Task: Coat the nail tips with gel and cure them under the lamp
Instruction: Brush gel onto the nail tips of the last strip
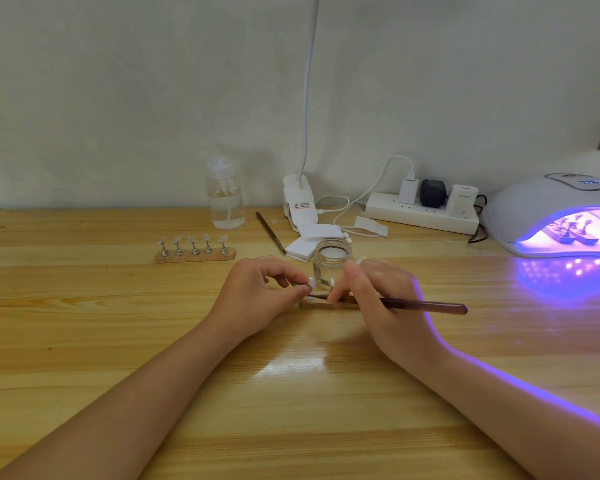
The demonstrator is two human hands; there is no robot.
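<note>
My left hand (257, 292) pinches a small metal nail-tip holder (307, 283) above a wooden base (321, 305) at the table's middle. My right hand (378, 296) grips a dark brown brush (426, 306), its tip lying against the nail tip between my hands. Just behind them stands an open clear gel jar (332, 261). A second wooden rack (194, 253) with several nail tips on metal stands sits to the left. The white curing lamp (551, 213) at the right glows violet, with another rack of tips inside it (568, 233).
A clear pump bottle (225, 195), a clip lamp's base (298, 202), white wipe pads (312, 240), a second brush (270, 232) and a white power strip (423, 211) with plugs line the back of the wooden table (118, 341).
</note>
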